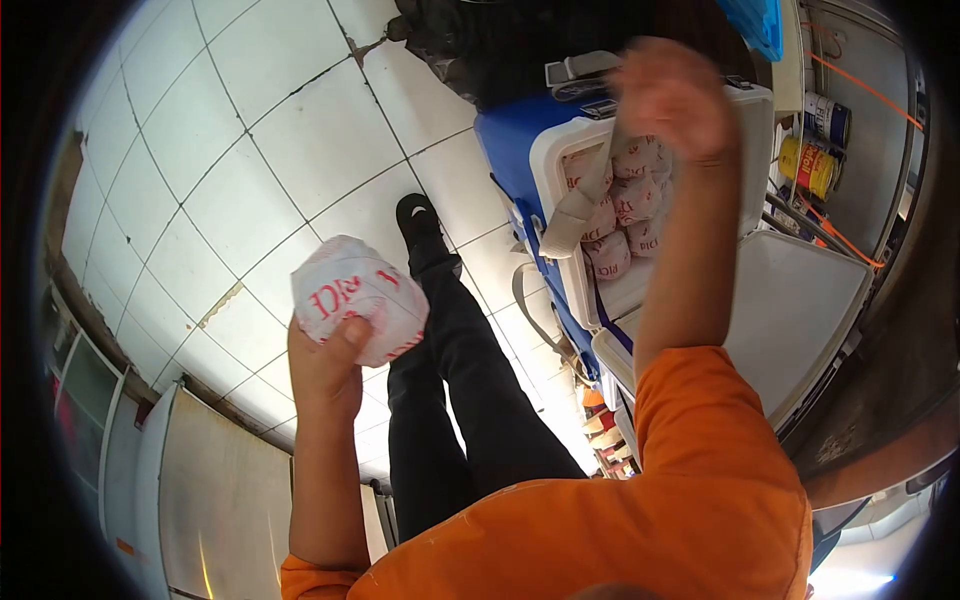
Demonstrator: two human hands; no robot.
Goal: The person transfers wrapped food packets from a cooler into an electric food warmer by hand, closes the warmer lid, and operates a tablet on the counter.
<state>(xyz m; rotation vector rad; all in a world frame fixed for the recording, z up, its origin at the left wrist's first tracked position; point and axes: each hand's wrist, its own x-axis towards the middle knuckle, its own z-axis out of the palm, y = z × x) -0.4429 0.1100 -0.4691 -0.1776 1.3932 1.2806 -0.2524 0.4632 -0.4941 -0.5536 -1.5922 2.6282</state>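
My left hand (325, 365) is closed around a paper-wrapped rice packet (350, 300), white with red "RICE" print, held up over the tiled floor with the thumb on its near side. Smeared by motion, my right hand (680, 100) is over the far rim of a blue and white cooler box (558, 160); its fingers cannot be made out. A grey strap (580, 212) crosses the box opening just below and left of that hand. Inside the cooler lie several more wrapped rice packets (635, 203), partly hidden by my right forearm.
The cooler's white lid (800, 310) hangs open on the right. Black plastic bags (460, 50) lie beyond the box. Yellow and dark cans (808, 168) stand at the far right. A pale cabinet (225, 490) is at the lower left. My legs stand on white floor tiles (270, 150).
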